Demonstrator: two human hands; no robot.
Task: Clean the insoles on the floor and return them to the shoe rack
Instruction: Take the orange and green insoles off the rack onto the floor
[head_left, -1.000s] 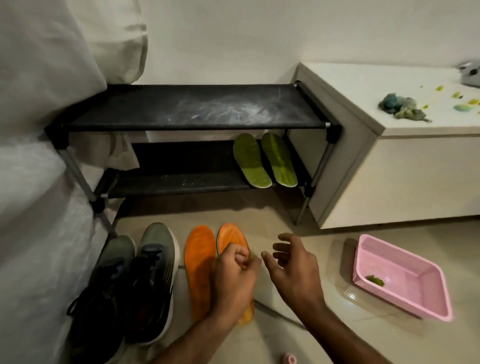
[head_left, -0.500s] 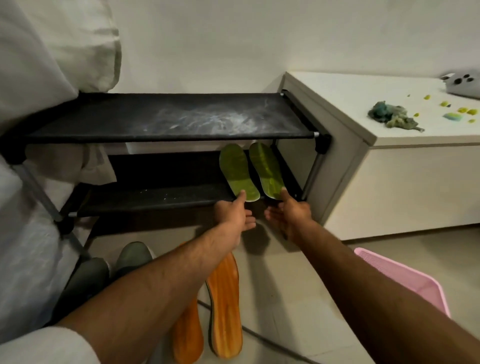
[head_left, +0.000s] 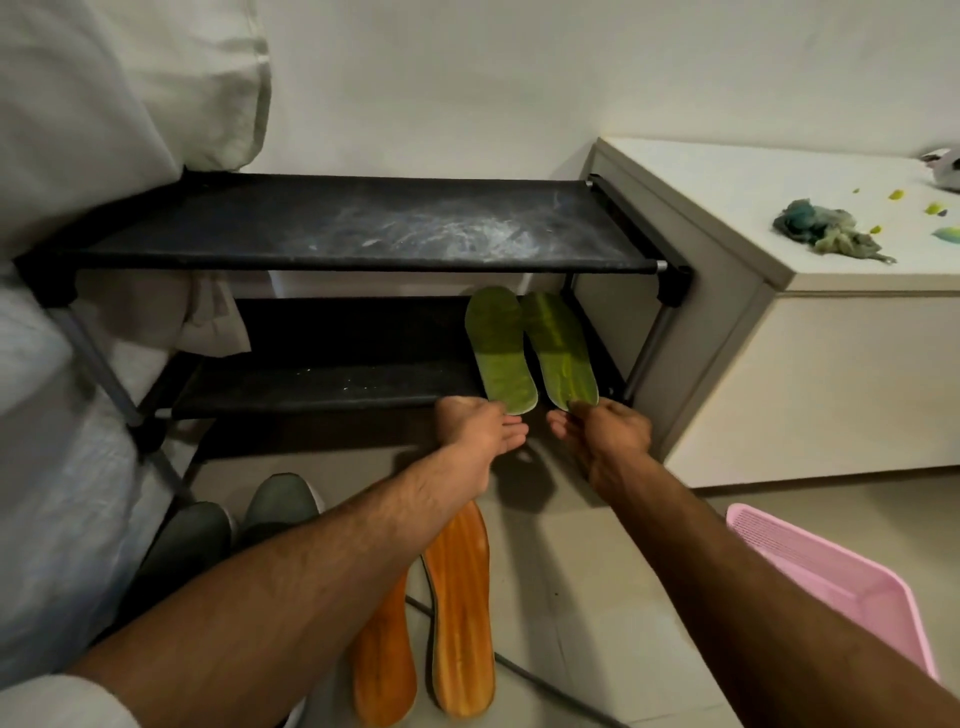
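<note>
Two green insoles lie side by side on the lower shelf of the black shoe rack (head_left: 322, 392), heels over its front edge. My right hand (head_left: 605, 434) pinches the heel of the right green insole (head_left: 558, 351). My left hand (head_left: 480, 431) reaches the heel of the left green insole (head_left: 498, 348), fingers under it; the grip is hidden. Two orange insoles (head_left: 460, 608) lie on the floor below my left forearm, one partly covered by it.
A pair of grey shoes (head_left: 280, 506) stands on the floor left of the orange insoles. A pink basket (head_left: 852, 587) sits at the right. A white cabinet (head_left: 810, 364) with a crumpled cloth (head_left: 826, 234) flanks the rack. White bedding (head_left: 78, 260) crowds the left.
Both hands left the orange insoles on the floor and reached forward to the lower shelf. My right hand has taken the heel of the right green insole.
</note>
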